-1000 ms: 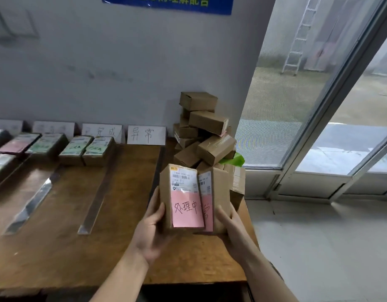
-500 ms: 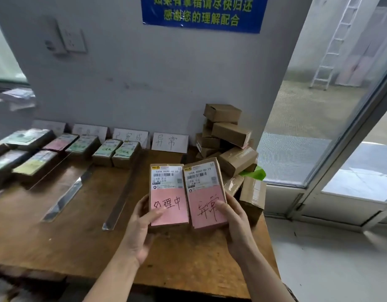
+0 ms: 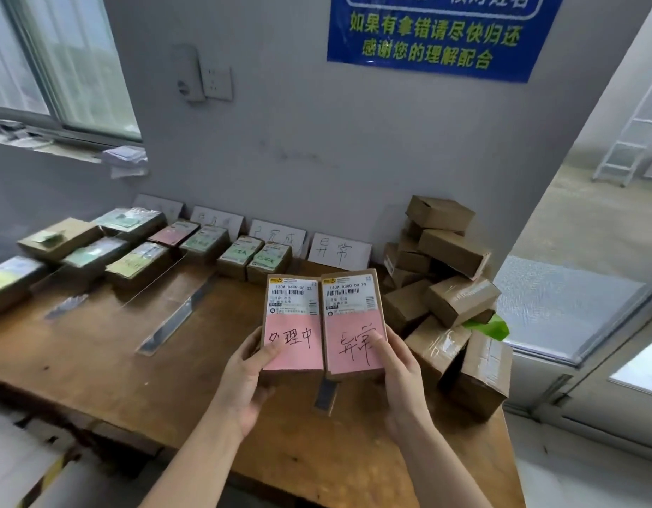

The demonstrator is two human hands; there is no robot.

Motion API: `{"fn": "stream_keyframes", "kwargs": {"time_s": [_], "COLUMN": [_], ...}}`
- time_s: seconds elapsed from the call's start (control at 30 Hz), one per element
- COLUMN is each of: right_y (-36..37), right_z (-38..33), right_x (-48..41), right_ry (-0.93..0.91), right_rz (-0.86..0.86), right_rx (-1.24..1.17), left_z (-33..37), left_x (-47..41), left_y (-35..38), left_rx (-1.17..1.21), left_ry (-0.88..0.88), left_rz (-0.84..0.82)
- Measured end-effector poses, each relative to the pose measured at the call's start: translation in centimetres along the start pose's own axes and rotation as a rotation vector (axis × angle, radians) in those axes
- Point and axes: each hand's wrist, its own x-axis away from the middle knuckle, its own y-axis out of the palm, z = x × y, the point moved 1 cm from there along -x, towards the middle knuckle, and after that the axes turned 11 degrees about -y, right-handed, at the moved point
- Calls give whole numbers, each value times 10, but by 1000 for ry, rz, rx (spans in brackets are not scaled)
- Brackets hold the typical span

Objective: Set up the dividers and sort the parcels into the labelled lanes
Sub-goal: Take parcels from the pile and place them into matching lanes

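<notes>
I hold two small cardboard parcels side by side above the wooden table (image 3: 97, 364), labels facing me. My left hand (image 3: 249, 375) grips the left parcel (image 3: 293, 324), whose pink label reads 处理中. My right hand (image 3: 399, 375) grips the right parcel (image 3: 353, 320), pink label 异常, thumb on the writing. White lane cards lean on the wall, the nearest one (image 3: 339, 250) marked 异常. Clear divider strips (image 3: 174, 320) lie across the table. Sorted parcels (image 3: 254, 260) sit in the lanes at the back left.
A loose heap of brown parcels (image 3: 449, 280) is stacked at the table's right end, beside a glass door (image 3: 573, 287). A green bag (image 3: 489, 326) peeks out of the heap. A window is at the far left, a blue sign on the wall.
Both parcels have turned flat towards me and risen slightly. My view has swung left and up, bringing more lanes and the window into sight.
</notes>
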Motion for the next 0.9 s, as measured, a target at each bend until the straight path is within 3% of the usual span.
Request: {"fn": "stream_keyframes", "kwargs": {"time_s": [0.5,0.9], "right_y": [128,159], "right_z": [30,80], "right_x": [-91,-181], "right_ry": [65,157], "right_rz": [188,418], "right_rx": [51,143], "left_z": [104,137], "left_x": [-125,-209], "left_y": [-67,-93], "left_rx": [-38,-86], "left_ry": [-66,-182], "left_rz": [-80,-67]}}
